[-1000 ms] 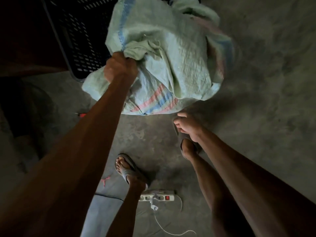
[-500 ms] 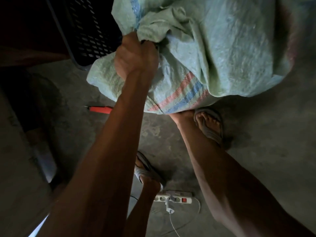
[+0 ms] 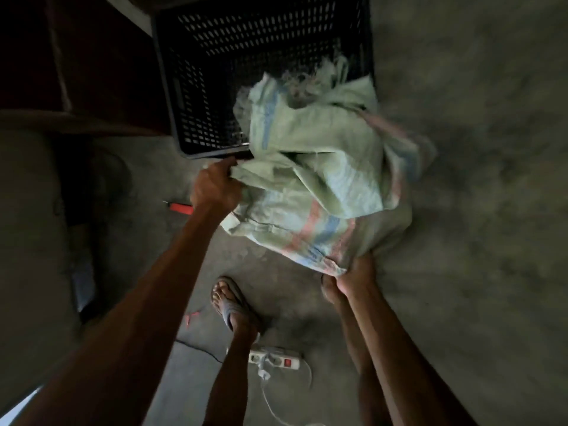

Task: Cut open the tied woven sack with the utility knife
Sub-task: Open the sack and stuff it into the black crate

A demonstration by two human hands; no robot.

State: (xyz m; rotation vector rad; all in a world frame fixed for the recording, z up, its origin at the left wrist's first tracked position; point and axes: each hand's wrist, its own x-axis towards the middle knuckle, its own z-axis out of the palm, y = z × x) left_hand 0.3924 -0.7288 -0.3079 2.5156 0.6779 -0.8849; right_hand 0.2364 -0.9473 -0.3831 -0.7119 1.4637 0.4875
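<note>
A pale green woven sack [image 3: 319,179] with red and blue stripes is held over the concrete floor, its frayed top end pointing into the black crate [image 3: 215,66]. My left hand [image 3: 215,187] grips a fold on the sack's left side. My right hand [image 3: 353,276] is closed on the sack's lower striped corner. The red utility knife [image 3: 181,208] lies on the floor just left of my left wrist, untouched.
The black perforated plastic crate stands behind the sack. A white power strip [image 3: 276,359] with a cable lies on the floor near my sandalled feet [image 3: 229,302]. A small red scrap [image 3: 191,316] lies to the left. Dark furniture fills the far left.
The sack has swung away from me, its top now over the crate. My right hand, free a second ago, has taken hold of the sack's bottom corner.
</note>
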